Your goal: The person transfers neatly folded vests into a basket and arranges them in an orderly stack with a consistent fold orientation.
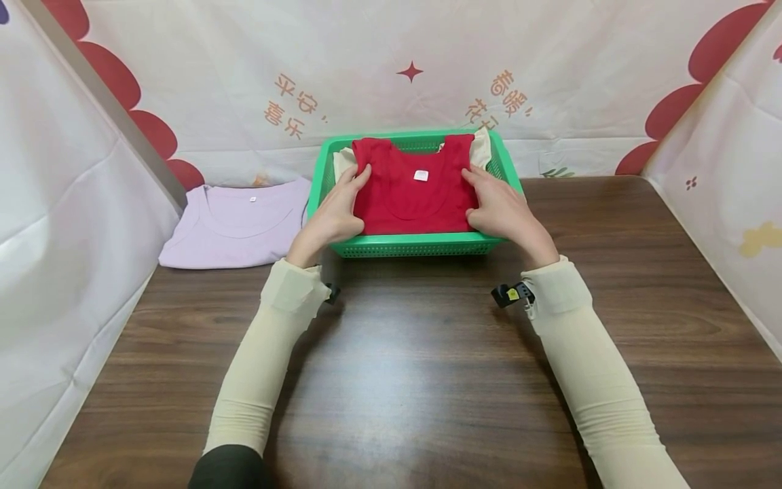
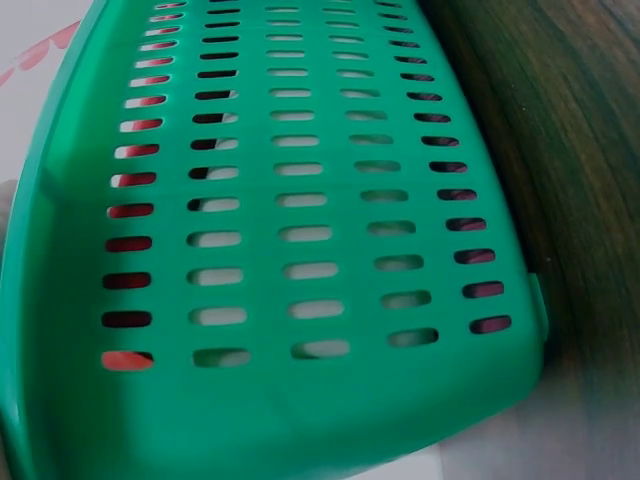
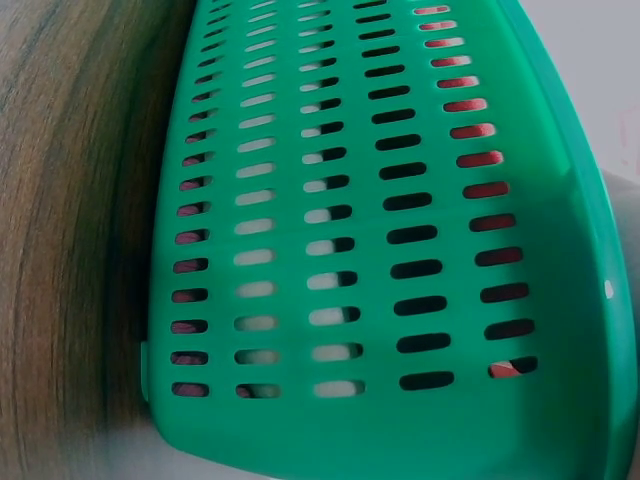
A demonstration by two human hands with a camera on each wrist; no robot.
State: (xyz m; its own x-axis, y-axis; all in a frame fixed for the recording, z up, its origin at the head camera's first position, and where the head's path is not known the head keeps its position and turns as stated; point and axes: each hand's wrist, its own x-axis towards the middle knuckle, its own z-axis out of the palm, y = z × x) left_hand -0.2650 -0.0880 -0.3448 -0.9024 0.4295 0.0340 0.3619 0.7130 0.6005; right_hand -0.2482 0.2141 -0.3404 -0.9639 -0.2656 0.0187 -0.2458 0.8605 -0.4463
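A folded red tank top (image 1: 421, 197) with a white neck label lies in a green plastic basket (image 1: 415, 243). My left hand (image 1: 334, 210) grips its left side, and my right hand (image 1: 502, 209) grips its right side. The edges of the top hide parts of the fingers on both hands. Cream cloth (image 1: 480, 149) peeks out beneath the red top at the basket's back corners. Both wrist views face the slotted front wall of the basket, where red, white and dark cloth shows through; neither shows what the fingers hold.
Left of the basket, a folded lavender top (image 1: 244, 224) lies on the brown wooden table (image 1: 391, 380). A white printed curtain (image 1: 379, 75) hangs right behind the basket, with more white cloth along both sides.
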